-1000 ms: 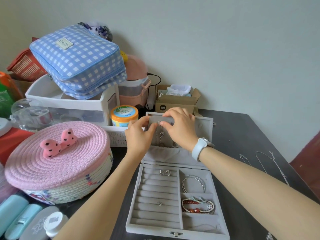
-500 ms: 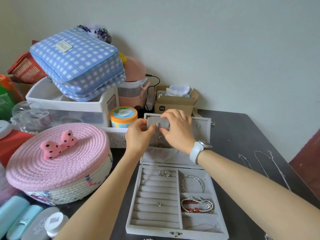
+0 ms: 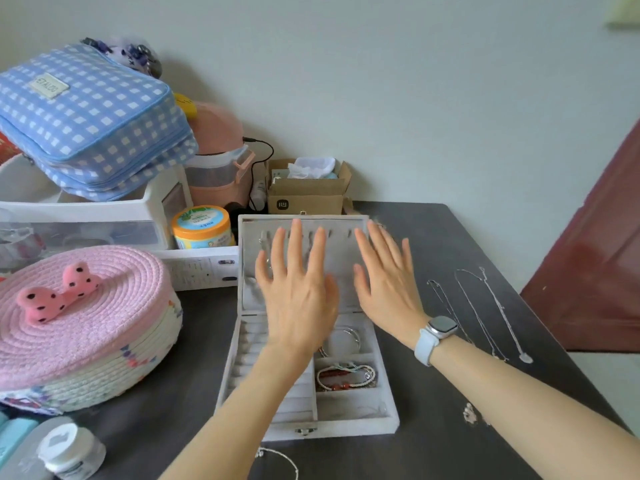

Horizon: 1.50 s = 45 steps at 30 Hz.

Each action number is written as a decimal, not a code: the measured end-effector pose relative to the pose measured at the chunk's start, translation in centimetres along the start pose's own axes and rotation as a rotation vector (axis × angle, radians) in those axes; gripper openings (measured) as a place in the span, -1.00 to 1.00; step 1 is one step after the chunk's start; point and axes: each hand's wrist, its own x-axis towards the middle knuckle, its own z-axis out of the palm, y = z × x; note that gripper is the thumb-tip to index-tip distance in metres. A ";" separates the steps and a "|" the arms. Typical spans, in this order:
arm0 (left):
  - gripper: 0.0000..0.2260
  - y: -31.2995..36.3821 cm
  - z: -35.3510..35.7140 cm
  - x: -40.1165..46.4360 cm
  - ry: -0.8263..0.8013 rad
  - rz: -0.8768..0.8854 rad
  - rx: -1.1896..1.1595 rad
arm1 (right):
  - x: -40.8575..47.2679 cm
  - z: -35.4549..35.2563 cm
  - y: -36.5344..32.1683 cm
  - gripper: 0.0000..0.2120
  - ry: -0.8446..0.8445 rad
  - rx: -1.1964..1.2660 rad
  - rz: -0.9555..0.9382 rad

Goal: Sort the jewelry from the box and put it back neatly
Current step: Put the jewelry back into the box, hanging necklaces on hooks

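Lengthwise, the open jewelry box (image 3: 388, 419) runs away from the person, lid (image 3: 341, 226) upright.

Open grey jewelry box (image 3: 346, 424) holds beaded bracelets (image 3: 343, 377).

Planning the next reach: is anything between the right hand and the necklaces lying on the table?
Nothing visible. The right hand is open in front of the jewelry box lid; the necklaces lie to its right on the bare dark table, with only tabletop between them.
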 end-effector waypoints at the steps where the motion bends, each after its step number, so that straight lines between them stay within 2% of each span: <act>1: -0.42 1.3 0.5 -0.4 -0.057 0.053 0.002 | -0.8 -0.4 1.4 -0.46 -0.018 -0.018 0.024; 7: -0.33 8.9 3.9 -2.5 -0.488 0.185 0.041 | -4.5 -3.2 11.0 -0.42 -0.044 -0.130 0.255; 10: -0.40 11.2 6.2 -3.1 -0.699 0.258 0.061 | -5.5 -3.9 15.0 -0.62 -0.137 -0.089 0.411; 15: -0.43 13.1 9.9 -3.6 -0.915 0.137 0.042 | -6.1 -3.6 19.1 -0.73 -0.191 0.004 0.531; 17: -0.44 13.2 10.5 -3.9 -0.928 0.099 0.060 | -5.4 -3.2 19.6 -0.75 -0.215 0.036 0.531; 24: -0.45 13.3 11.1 -4.4 -0.807 0.102 0.099 | -1.5 -0.5 18.6 -0.69 -0.326 0.050 0.559; 28: -0.45 13.2 11.3 -4.6 -0.785 0.108 0.100 | -0.6 1.2 17.3 -0.75 -0.446 -0.034 0.468; 35: -0.45 13.2 11.3 -4.5 -0.797 0.101 0.092 | -0.1 1.6 16.7 -0.76 -0.530 -0.091 0.399; 38: -0.45 13.2 11.3 -4.6 -0.796 0.097 0.081 | 0.0 0.6 16.6 -0.81 -0.450 0.013 0.386; 42: -0.45 13.2 11.2 -4.5 -0.809 0.089 0.070 | 0.6 -2.1 16.6 -0.81 -0.329 0.427 0.438; 45: -0.44 13.1 11.0 -4.2 -0.834 0.078 0.054 | 1.0 -4.5 16.0 -0.77 -0.270 0.563 0.453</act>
